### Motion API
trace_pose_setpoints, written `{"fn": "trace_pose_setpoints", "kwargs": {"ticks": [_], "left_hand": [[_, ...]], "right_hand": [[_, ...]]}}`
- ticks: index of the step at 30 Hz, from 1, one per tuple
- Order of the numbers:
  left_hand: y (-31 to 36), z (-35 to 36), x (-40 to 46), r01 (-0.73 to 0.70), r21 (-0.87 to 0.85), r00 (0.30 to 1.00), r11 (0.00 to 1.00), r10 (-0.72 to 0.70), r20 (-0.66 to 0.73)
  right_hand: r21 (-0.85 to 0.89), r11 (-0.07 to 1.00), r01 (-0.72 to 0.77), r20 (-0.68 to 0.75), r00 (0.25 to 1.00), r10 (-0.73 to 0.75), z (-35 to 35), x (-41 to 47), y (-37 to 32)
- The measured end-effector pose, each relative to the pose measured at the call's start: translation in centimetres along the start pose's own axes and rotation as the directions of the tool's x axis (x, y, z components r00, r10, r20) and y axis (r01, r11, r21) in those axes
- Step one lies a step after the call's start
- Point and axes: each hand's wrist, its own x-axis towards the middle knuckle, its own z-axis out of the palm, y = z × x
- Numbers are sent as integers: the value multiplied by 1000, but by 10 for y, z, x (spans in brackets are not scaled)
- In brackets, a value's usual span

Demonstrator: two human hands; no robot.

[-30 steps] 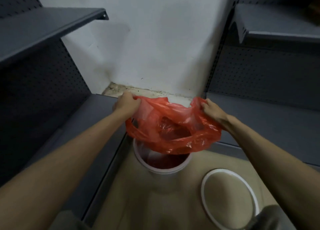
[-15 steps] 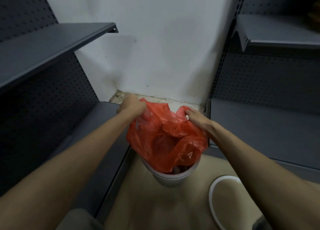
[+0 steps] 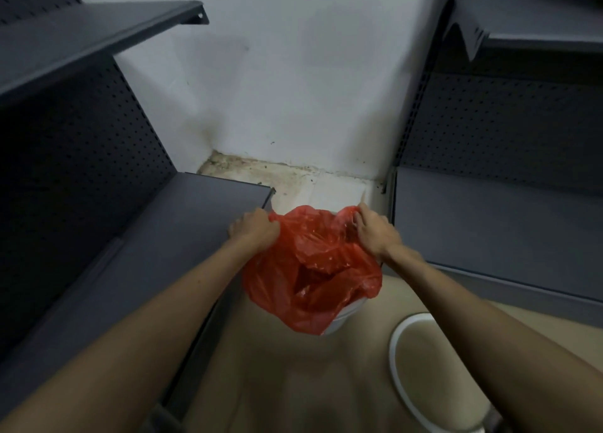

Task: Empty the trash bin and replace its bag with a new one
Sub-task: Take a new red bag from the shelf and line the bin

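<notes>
Trash bin, a small white round plastic pail, stood on the beige floor between two dark grey metal shelving units, only a sliver of its rim showing under the crinkled red plastic bag that sat in its mouth. Nearest the camera on the right, a white plastic ring lay flat on the floor, apart from the bin. The left hand was clenched on the bag's left top edge; the right hand pinched the right top edge with curled fingers. Beyond, the stained floor corner met the white wall.
</notes>
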Motion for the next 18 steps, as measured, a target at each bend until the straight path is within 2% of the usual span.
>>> {"fn": "trace_pose_setpoints", "kwargs": {"ticks": [3, 5, 6, 8, 11, 13, 15, 18], "left_hand": [[-2, 2, -6, -64, -12, 992, 998, 63, -113], [-5, -2, -11, -243, -25, 934, 970, 227, -276], [-7, -6, -14, -356, 14, 868, 934, 337, -364], [-11, -17, -20, -550, 167, 698, 818, 561, -446], [-18, -26, -28, -703, 396, 436, 590, 798, -416], [-22, -25, -33, -733, 504, 291, 457, 880, -376], [-27, -22, -39, -722, 579, 199, 379, 915, -351], [-32, -18, -49, -724, 593, 180, 352, 927, -330]], "right_hand": [[-106, 994, 33, -82, 996, -42, -7, -6, 1], [-118, 991, 58, -120, 990, -73, -12, -10, -2], [-97, 993, 68, -135, 988, -81, -16, -11, -4], [-45, 996, 71, -169, 983, -77, -25, -14, -8], [10, 999, 51, -212, 976, -48, -40, -18, -10], [12, 999, 39, -233, 972, -35, -49, -21, -10], [-13, 1000, 27, -249, 968, -29, -55, -23, -9], [-62, 998, 9, -261, 965, -25, -61, -27, -10]]}}
